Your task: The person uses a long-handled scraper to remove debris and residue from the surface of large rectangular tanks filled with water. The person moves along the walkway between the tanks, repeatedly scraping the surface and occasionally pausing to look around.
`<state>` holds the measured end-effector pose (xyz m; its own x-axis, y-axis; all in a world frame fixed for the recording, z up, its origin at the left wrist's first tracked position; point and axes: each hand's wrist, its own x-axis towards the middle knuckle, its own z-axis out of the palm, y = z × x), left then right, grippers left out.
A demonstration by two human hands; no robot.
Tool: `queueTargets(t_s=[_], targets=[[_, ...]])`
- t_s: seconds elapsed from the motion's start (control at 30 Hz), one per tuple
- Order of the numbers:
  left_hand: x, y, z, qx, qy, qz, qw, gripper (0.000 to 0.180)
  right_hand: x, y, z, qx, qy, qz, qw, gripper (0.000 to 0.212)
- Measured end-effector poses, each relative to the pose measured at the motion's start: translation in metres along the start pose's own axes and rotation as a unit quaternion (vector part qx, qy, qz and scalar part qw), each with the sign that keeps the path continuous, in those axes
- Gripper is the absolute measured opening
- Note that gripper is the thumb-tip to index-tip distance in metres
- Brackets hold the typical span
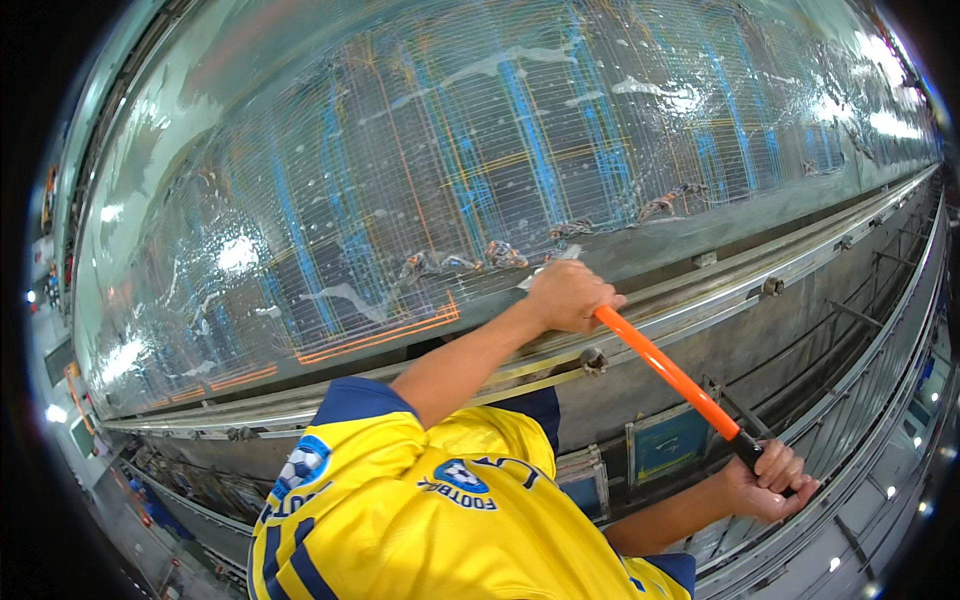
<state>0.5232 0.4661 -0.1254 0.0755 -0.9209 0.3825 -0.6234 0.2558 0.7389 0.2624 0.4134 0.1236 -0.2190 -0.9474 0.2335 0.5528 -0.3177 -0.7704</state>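
Observation:
An orange pole with a black end grip (665, 370) slants across in front of me. My left hand (570, 295) is closed around its upper end, over the near edge of a broad wet panel (640, 238). My right hand (772, 482) grips the black end, lower and to the right. A pale flat piece (548, 268) shows just past my left fingers; whether it is joined to the pole I cannot tell. Dark twisted clumps of strands (505, 256) lie along the panel's near edge, close to my left hand.
The glossy panel bears thin lines and blue bands (530, 125). A metal rail (740, 290) with round fittings (594, 361) runs along its near side. Below are a framed dark panel (672, 445) and metal bars (850, 315). Orange strips (380, 337) lie left of my forearm.

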Motion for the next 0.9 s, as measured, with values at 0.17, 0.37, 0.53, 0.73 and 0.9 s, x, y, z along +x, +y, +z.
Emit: queueTargets(t_s=[0.17,0.37,0.53,0.73,0.9], targets=[[-0.086,-0.005,-0.073,0.162,-0.111,-0.062,0.979,0.010,-0.072,0.039,0.024,-0.004,0.070,0.013,0.997,0.043],[-0.144,0.005,-0.125,0.198,0.022,-0.050,0.979,0.045,-0.131,0.040,0.023,0.101,0.015,0.094,0.990,0.036],[-0.035,0.039,-0.031,0.073,0.019,0.036,0.997,0.044,-0.051,-0.017,-0.025,0.077,-0.060,-0.009,0.995,0.035],[0.024,0.030,0.039,0.003,0.026,-0.033,0.999,0.042,0.021,-0.024,-0.016,0.013,-0.105,0.007,0.994,0.041],[0.003,0.024,0.034,0.013,0.060,-0.074,0.995,0.040,0.039,-0.003,0.009,-0.030,-0.080,0.032,0.996,0.040]])
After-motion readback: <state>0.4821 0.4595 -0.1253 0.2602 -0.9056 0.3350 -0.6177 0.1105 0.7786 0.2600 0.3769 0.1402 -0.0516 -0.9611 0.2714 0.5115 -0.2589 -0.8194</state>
